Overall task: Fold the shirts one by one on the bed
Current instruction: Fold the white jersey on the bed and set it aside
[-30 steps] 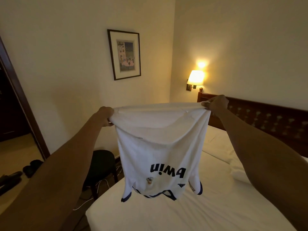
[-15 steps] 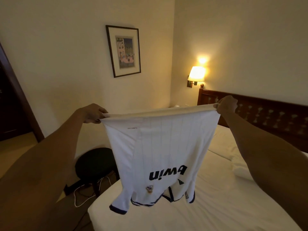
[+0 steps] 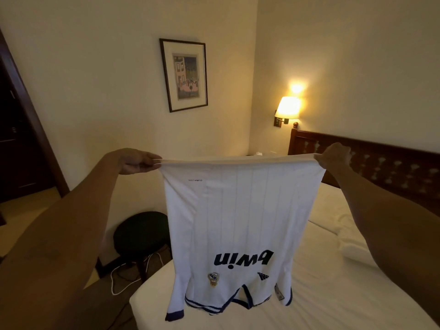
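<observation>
Currently pinching the hem corners of the white pinstriped football shirt [image 3: 240, 217] in my left hand [image 3: 135, 161] and right hand [image 3: 334, 156], hanging collar-down over the white bed's [image 3: 333, 303] foot corner; lower it evenly, hem taut.

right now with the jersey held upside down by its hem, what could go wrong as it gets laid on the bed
1. The jersey hangs collar-down, its sleeves low against the bed; lowering it may bunch them underneath.
2. It hangs near the bed's corner, so part could slide off toward the stool.
3. The left hand and right hand only pinch the hem corners; a slip would drop one side.
</observation>
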